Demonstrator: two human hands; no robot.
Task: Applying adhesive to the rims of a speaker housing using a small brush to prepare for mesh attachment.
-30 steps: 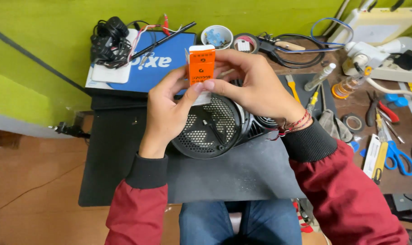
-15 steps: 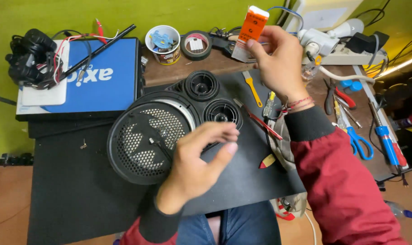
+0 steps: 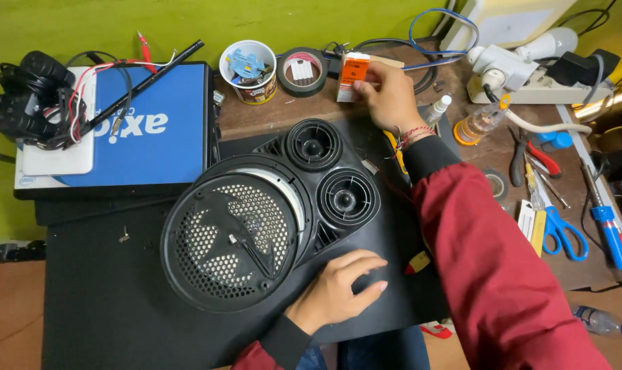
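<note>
Near me, my left hand [image 3: 342, 288] lies flat, fingers spread, on the black mat [image 3: 105, 301] just beside the speaker panel [image 3: 256, 219], gripping nothing. The panel is hard black plastic: one big round perforated grille, two small ribbed cones. If I lean, it could skid on the mat. Farther out, my right hand [image 3: 386, 96] pinches a small orange-and-white box [image 3: 352, 77] at the desk's back, near the tape roll [image 3: 302, 70] and paper cup [image 3: 248, 70]; a loose pinch could knock either.

A repair workshop, messy wooden desk [image 3: 311, 113], scissors [image 3: 563, 233], pliers [image 3: 530, 156], tape roll [image 3: 301, 70], wires [image 3: 427, 27], speaker [image 3: 263, 212] lying open
</note>
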